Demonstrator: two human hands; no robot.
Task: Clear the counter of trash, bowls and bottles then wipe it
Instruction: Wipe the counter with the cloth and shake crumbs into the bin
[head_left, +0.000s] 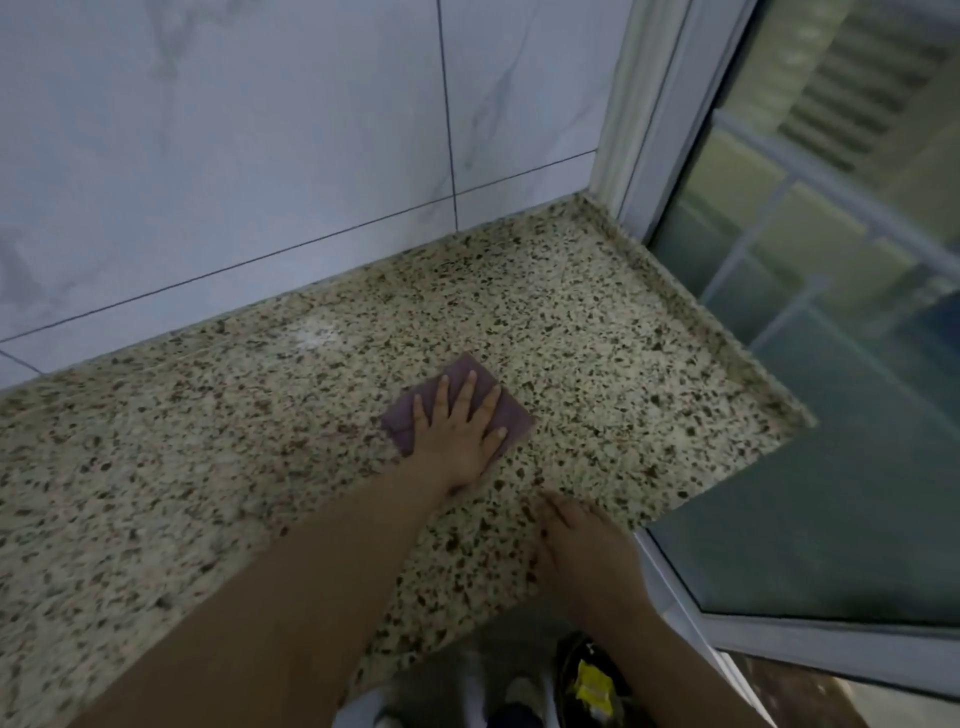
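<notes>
Purple cloth (457, 402) lies flat on the speckled granite table (208, 457), mid-surface, well apart from the tiled wall (260, 156). Left hand (460, 426) presses it down, fingers straight and spread, likely to keep the whole cloth in contact while wiping. Right hand (576, 540) rests flat near the table's front edge, fingers relaxed, holding nothing; probably bracing the reach. No trash, bowls or bottles visible on this stretch, so clearing looks done. Glass door (831, 364) borders the right end; a yellow wrapper (592, 686) shows below the edge, blurred
</notes>
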